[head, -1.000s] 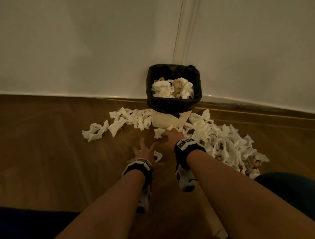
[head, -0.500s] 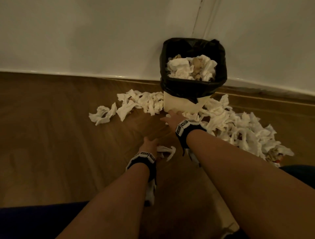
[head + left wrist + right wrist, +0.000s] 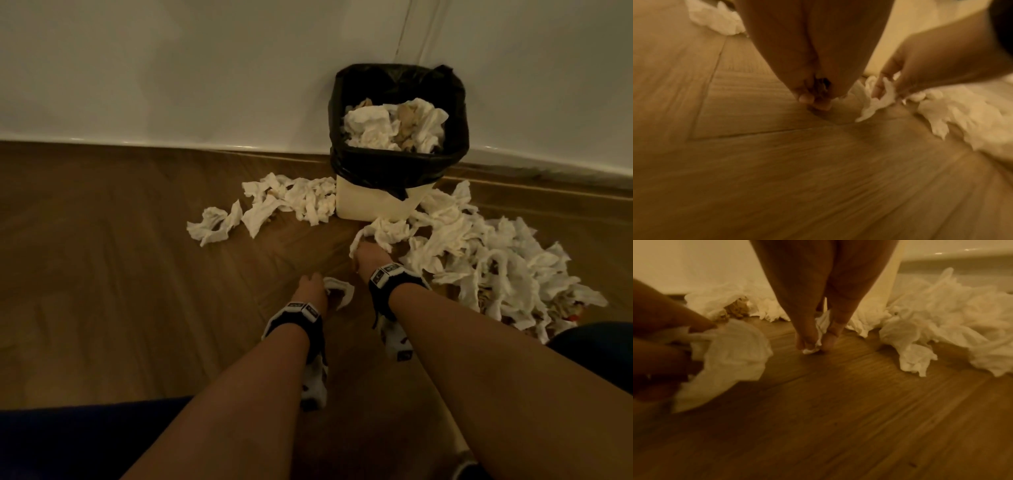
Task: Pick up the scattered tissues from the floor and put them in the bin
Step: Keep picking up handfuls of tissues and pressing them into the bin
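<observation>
White tissue point(image 3: 337, 291) bunched in left hand point(image 3: 311, 291), fingers curled round it, low over floor point(image 3: 120, 274). Another tissue point(image 3: 819, 337) pinched between right hand point(image 3: 368, 255) fingertips, tail touching floor, just near of bin point(image 3: 399, 192). More tissues scattered left point(image 3: 274, 202) and right point(image 3: 496, 263) of bin, right heap bigger. Bin far, against wall point(image 3: 171, 68), black liner point(image 3: 404, 164), already stuffed with tissue.
</observation>
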Demonstrator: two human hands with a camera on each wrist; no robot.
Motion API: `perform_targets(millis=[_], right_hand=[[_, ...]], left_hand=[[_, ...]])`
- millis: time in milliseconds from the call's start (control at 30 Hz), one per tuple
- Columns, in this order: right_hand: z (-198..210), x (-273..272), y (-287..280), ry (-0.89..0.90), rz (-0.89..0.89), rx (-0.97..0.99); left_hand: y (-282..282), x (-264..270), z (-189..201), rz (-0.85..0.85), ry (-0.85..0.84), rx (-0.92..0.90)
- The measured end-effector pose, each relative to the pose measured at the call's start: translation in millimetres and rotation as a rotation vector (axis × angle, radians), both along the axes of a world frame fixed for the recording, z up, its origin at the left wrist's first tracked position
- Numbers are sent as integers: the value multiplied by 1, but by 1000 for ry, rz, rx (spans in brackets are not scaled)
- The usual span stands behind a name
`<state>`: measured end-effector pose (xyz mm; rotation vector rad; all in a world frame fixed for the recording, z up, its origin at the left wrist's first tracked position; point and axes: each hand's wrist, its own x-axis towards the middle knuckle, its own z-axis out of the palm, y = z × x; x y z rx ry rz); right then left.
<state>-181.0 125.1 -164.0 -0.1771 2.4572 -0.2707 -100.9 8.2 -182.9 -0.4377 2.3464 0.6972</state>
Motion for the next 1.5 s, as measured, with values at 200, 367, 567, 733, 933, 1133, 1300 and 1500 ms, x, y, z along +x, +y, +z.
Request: perform_targets(millis=[200, 367, 567, 733, 933, 1133, 1300, 1500], right_hand=[[-1, 0, 5, -38, -158, -93], [4, 3, 5, -63, -207, -73], [4, 9, 13, -83, -399, -178], [2, 8, 22, -234, -475, -356], [2, 13, 10, -353, -581, -509], [21, 16, 4, -357, -790, -729], [63, 12, 5, -289, -905, -782], [120, 2, 14, -216, -622, -741]], left_hand=[[-1, 3, 1, 201, 96, 104], [-6, -2, 8, 551, 87, 280], [-13, -3, 7, 766, 174, 432], [-30, -2, 10, 979, 200, 479], [-43, 0, 8, 1200, 255, 687], [-43, -2, 33, 1196, 190, 705], [-31, -19, 66, 871, 229, 527], [-14, -45, 139, 366, 210, 122]])
